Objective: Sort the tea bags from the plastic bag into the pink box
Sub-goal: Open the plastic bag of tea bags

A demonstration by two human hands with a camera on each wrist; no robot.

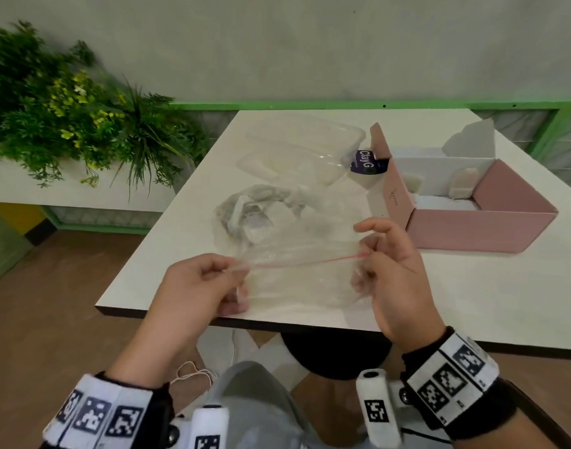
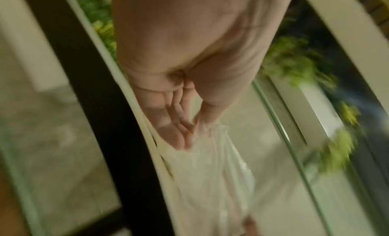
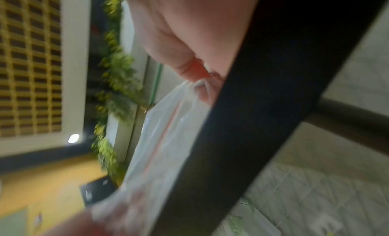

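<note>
Two hands are closed on one plastic bag (image 1: 277, 241): its left corner is pinched by the left hand (image 1: 200, 286), its right corner by the right hand (image 1: 391, 270), and the red zip line (image 1: 310, 261) is stretched taut between them, its long axis running hand to hand. The tea bags (image 1: 245, 215) are bunched at the far end of the bag, beyond the left hand and resting on the bench (image 1: 472, 293). The pink box (image 1: 472, 228) stands open, just beyond and to the outside of the right hand, so that hand is judged the nearer for transfers. The bench edge lies just under both wrists. Clear plastic containers (image 1: 303, 150) are seen farther off, beyond the bag.
</note>
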